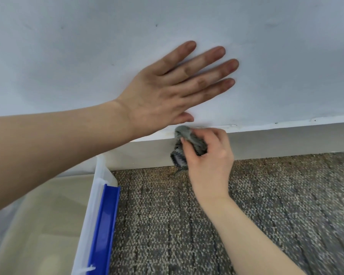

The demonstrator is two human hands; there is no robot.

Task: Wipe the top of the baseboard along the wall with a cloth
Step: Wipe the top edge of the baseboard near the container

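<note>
Right hand (209, 155) grips fuzzy grey cloth (187, 143) on baseboard (276, 141) top; left hand (167, 90) flat, fingers straight, on smooth wall (87, 46).

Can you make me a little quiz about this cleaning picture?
1. True or false: the left hand lies flat on the wall.
2. What grips the cloth? A) the left hand B) the right hand C) neither
3. Fill in: below the baseboard, the floor is covered with ____.
Key: 1 true; 2 B; 3 carpet.
</note>
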